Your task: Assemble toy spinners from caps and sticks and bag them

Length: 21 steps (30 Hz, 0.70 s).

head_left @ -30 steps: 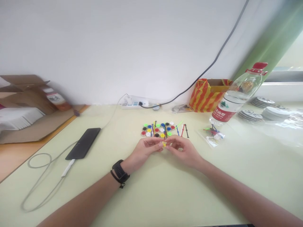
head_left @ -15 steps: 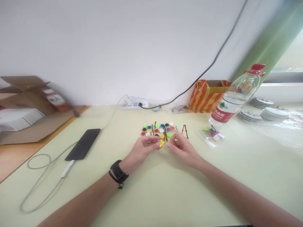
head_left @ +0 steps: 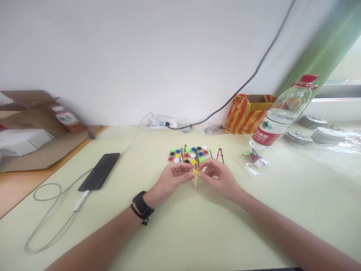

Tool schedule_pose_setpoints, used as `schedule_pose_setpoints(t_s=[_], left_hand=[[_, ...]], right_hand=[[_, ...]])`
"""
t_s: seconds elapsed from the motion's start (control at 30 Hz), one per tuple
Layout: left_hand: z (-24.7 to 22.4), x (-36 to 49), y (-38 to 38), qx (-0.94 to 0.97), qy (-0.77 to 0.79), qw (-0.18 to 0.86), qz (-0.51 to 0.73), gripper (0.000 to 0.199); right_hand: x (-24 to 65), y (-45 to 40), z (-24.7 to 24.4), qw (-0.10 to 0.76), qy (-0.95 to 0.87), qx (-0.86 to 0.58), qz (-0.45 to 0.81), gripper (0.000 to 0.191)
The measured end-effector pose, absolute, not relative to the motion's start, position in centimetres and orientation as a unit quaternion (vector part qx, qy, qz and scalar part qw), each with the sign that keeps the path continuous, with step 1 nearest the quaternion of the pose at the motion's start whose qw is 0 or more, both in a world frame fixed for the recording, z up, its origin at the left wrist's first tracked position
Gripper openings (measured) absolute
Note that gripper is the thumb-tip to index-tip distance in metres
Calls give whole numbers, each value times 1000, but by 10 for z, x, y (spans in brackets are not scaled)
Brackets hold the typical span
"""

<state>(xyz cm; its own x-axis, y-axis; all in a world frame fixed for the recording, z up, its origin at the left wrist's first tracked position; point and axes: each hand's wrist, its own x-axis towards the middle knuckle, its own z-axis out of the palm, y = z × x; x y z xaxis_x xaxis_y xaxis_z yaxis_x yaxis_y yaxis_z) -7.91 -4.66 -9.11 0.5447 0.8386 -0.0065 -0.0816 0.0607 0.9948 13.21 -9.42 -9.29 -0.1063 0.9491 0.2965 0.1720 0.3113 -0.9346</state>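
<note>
Between the fingertips of both hands is a small yellow plastic piece (head_left: 195, 177), with a thin pointed end hanging down toward me. My left hand (head_left: 174, 177), with a black watch (head_left: 141, 205) on its wrist, pinches it from the left. From the right, my right hand (head_left: 218, 176) pinches it too, thumb and forefinger closed on it. Just beyond the fingers lie several small coloured discs (head_left: 176, 151) in rows, with thin coloured sticks (head_left: 184, 148) laid among them. A red and a black stick (head_left: 222, 155) lie right of the discs.
A clear bag of small parts (head_left: 254, 162) lies to the right, before a large water bottle (head_left: 267, 128) and a striped bag (head_left: 241, 114). On the left are a phone (head_left: 99, 171) with its cable and a cardboard box (head_left: 31, 109). A power strip (head_left: 160, 125) sits against the wall.
The yellow piece has been turned so its thin end points down toward me. My right hand has moved in slightly left, and its fingers now meet the piece.
</note>
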Motion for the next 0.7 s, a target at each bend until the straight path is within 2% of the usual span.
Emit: schedule_pose_setpoints(t_s=[0.23,0.43,0.63,0.7], left_hand=[[-89,-79,-49,595,325,650,343,34],[-86,-78,-47,580,344,650,351,34],[-85,-78,-46,542,369,668,351,33],[-85,-78,-46,542,364,671,351,33]], right_hand=[[131,-95,-98,477,-667,-452,352,22],[136,-97,-99,497,-703,-432,269,49],[140,-101,-98,446,-783,-409,144,49],[140,-102,-96,419,-794,-418,138,36]])
